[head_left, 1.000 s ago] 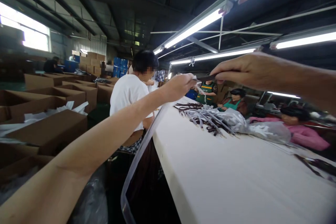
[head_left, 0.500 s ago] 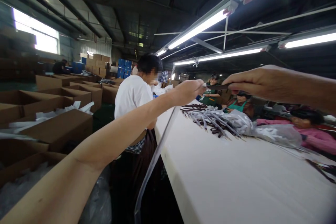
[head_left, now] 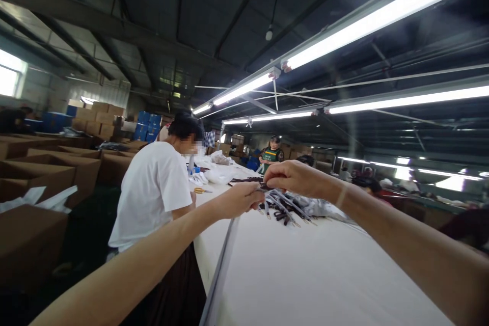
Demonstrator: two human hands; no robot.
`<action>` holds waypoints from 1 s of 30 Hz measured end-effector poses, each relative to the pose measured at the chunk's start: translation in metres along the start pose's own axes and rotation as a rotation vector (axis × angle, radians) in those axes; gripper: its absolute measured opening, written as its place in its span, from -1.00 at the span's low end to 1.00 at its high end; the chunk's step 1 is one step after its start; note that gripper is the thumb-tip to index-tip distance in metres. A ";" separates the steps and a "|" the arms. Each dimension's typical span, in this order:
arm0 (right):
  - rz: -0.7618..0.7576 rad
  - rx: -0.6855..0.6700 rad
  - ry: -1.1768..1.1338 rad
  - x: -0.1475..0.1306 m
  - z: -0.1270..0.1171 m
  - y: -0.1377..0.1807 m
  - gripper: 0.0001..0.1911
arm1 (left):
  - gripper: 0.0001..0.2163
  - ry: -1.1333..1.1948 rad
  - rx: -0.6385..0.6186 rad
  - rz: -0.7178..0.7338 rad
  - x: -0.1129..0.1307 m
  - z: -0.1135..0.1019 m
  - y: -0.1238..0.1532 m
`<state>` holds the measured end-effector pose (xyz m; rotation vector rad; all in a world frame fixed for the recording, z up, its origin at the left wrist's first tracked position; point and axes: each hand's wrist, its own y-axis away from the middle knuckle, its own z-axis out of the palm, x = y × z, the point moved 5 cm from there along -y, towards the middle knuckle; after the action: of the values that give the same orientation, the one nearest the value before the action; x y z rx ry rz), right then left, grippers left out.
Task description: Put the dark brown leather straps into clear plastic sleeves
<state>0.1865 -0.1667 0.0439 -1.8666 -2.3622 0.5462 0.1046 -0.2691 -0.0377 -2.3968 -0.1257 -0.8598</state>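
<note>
A long, flat grey strap (head_left: 223, 265) runs from my left hand (head_left: 240, 200) down along the table's left edge and out of view at the bottom. The fingers of my left hand are closed on it. Close beside, just up and to the right, my right hand (head_left: 290, 177) is pinched on what looks like the strap's dark part, largely covered by the fingers. Beyond both hands lies a pile of grey and dark brown straps (head_left: 284, 209), several with small loops at their ends.
The white table (head_left: 305, 270) stretches ahead. At its left side a person in a white shirt (head_left: 153, 188) bends over it, near orange-handled scissors (head_left: 200, 190). Open cardboard boxes (head_left: 49, 173) stand on the left. Another person in a green apron (head_left: 270, 155) is across the table.
My hands have come together and lower in view; a dark length stretched between them before. The view has swung right, and the strap now hangs along the table edge.
</note>
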 end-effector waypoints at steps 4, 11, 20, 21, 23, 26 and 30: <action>0.034 -0.009 -0.134 0.006 0.011 0.000 -0.76 | -0.68 0.193 -0.066 -0.042 -0.006 0.018 -0.003; 0.042 -0.029 -0.259 0.012 0.026 0.007 -0.78 | -0.54 0.358 -0.144 -0.081 -0.011 0.031 0.002; 0.123 -0.131 -0.426 0.027 0.027 0.023 -0.69 | -0.37 0.636 -0.221 -0.176 -0.030 0.052 0.017; 0.126 -0.143 -0.434 0.028 0.027 0.024 -0.68 | -0.35 0.682 -0.222 -0.165 -0.030 0.057 0.017; 0.131 -0.166 -0.439 0.029 0.025 0.025 -0.69 | -0.36 0.705 -0.209 -0.135 -0.027 0.063 0.016; 0.127 -0.199 -0.414 0.022 0.011 0.022 -0.75 | -0.42 0.679 -0.193 -0.108 -0.018 0.064 0.008; 0.111 -0.186 -0.354 0.007 -0.014 0.013 -0.83 | -0.41 0.826 -0.178 -0.088 -0.002 0.056 -0.008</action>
<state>0.2011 -0.1541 0.0516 -2.1470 -2.6164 0.7480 0.1321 -0.2314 -0.0695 -2.0011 0.1784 -1.8818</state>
